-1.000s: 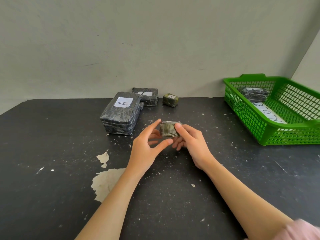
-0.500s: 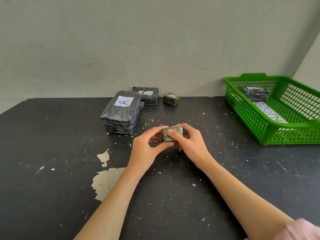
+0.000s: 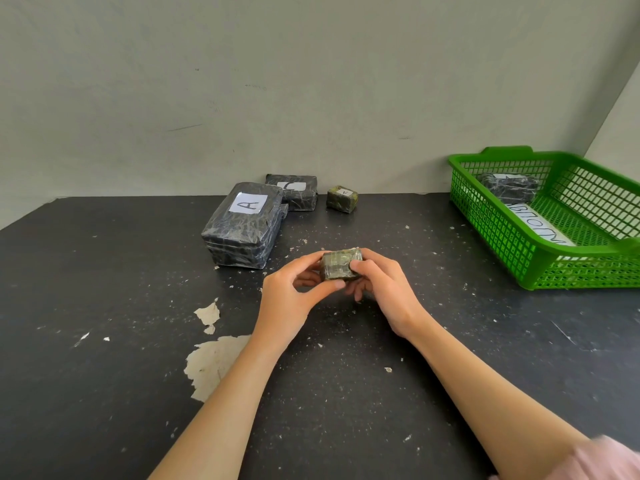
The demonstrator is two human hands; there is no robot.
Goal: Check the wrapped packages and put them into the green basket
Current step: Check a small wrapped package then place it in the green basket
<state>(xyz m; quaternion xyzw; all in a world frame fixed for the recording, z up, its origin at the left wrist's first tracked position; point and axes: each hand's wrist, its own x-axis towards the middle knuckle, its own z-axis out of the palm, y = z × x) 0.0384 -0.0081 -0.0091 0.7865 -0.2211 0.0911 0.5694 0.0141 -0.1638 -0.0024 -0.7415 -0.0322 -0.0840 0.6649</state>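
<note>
Glossy film-wrapped package (image 3: 341,265), plastic basket (image 3: 498,233)

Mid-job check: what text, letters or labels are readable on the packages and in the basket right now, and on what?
"A": white label on the large black package.
Black package behind it: label mark unclear.
Small package by the wall: label mark too small.
Paper strip in the green basket: handwritten letters, upside down, not legible.
Package in the basket: label edge only.
Held package: no text shows.

Left hand (image 3: 285,301), right hand (image 3: 386,292), pinching grips
</note>
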